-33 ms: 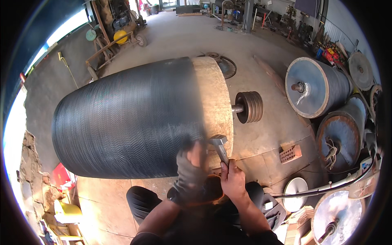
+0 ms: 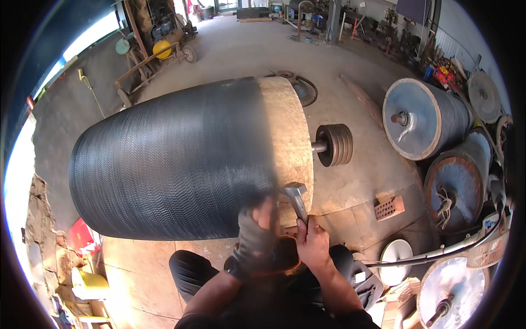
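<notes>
The big drum lies on its side on the concrete floor, almost all of its barrel already wrapped in black ribbed rubber, while a pale tan band at its near end is bare, so the covering looks mostly done with this edge left to finish. There the right hand is closed around a hammer whose head rests against the band. The gloved left hand is blurred at the rubber's edge, and I cannot tell whether it grips anything.

A large black ribbed roller lies on the floor; at its tan end, the right hand holds a hammer, the gloved left hand beside it.
</notes>
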`<action>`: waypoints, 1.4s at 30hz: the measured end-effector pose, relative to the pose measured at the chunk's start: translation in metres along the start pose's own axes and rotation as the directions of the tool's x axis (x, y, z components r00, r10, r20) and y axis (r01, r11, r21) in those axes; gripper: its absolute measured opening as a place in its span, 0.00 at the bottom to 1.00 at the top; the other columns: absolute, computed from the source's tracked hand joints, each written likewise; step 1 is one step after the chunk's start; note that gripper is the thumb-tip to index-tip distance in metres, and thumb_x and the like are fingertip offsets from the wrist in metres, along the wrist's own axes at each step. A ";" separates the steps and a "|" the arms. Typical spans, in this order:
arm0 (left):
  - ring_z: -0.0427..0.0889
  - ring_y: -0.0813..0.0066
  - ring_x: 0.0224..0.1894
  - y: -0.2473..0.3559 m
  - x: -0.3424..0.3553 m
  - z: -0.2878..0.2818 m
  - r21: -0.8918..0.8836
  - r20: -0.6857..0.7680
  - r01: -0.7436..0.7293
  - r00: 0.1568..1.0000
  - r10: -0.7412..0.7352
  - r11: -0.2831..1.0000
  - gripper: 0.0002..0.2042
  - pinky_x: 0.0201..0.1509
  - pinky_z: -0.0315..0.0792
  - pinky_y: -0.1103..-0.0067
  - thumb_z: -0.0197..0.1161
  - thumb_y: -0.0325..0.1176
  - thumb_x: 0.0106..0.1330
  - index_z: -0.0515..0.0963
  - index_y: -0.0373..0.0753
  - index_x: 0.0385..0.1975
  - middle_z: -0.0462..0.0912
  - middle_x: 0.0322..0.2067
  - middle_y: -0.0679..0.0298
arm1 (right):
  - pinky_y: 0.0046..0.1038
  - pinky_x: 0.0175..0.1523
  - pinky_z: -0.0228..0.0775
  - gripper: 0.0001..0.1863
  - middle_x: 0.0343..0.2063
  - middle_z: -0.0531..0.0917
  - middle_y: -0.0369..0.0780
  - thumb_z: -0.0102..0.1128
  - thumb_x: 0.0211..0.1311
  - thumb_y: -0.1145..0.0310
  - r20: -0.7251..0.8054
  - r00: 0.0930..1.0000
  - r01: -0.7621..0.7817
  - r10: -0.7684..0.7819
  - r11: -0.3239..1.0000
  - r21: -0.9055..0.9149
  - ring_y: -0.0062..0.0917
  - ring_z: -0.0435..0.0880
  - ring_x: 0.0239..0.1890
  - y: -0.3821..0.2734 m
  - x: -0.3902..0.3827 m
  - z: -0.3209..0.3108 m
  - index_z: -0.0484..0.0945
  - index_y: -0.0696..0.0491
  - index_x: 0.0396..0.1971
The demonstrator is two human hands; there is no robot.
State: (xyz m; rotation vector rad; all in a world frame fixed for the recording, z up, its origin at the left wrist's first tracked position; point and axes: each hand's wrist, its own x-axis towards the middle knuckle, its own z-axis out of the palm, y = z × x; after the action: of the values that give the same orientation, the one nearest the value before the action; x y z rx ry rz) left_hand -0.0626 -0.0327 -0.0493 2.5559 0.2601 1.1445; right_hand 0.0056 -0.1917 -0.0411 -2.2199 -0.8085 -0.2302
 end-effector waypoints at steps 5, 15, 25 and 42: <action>0.83 0.55 0.35 -0.001 -0.047 -0.004 -0.142 0.248 -0.070 0.963 0.104 0.987 0.20 0.42 0.78 0.60 0.65 0.35 0.65 0.75 0.35 0.54 0.81 0.35 0.54 | 0.53 0.29 0.70 0.10 0.20 0.80 0.54 0.55 0.77 0.67 0.043 0.998 -0.050 0.048 0.998 0.047 0.57 0.80 0.23 0.004 0.002 0.002 0.72 0.60 0.43; 0.86 0.59 0.31 -0.012 -0.124 0.041 -0.043 0.719 0.332 0.666 -0.201 0.942 0.11 0.33 0.80 0.65 0.59 0.40 0.68 0.84 0.40 0.32 0.85 0.33 0.57 | 0.53 0.28 0.71 0.13 0.20 0.81 0.55 0.55 0.78 0.64 -0.087 0.996 0.003 -0.003 1.000 0.002 0.57 0.81 0.22 0.007 -0.007 0.011 0.73 0.61 0.45; 0.87 0.60 0.33 -0.019 -0.132 0.051 -0.035 0.729 -0.007 0.684 0.030 0.999 0.12 0.34 0.79 0.63 0.64 0.42 0.61 0.85 0.41 0.26 0.84 0.27 0.59 | 0.52 0.30 0.72 0.12 0.23 0.81 0.56 0.57 0.76 0.66 -0.081 0.996 0.042 -0.039 0.999 0.029 0.58 0.82 0.25 0.012 -0.009 0.018 0.73 0.61 0.45; 0.83 0.55 0.48 -0.009 -0.099 0.024 -0.053 0.789 0.028 0.614 0.025 0.998 0.25 0.49 0.78 0.63 0.61 0.51 0.66 0.81 0.32 0.47 0.82 0.45 0.50 | 0.34 0.24 0.68 0.12 0.18 0.77 0.44 0.52 0.79 0.64 -0.064 0.997 0.032 -0.038 0.994 -0.101 0.34 0.81 0.18 0.021 -0.007 0.030 0.71 0.59 0.40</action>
State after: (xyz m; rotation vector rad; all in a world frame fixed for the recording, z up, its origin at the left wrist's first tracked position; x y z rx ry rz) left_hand -0.1105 -0.0589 -0.1359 2.7075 -0.0036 -0.0856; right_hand 0.0106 -0.1851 -0.0774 -2.2802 -0.8164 -0.3666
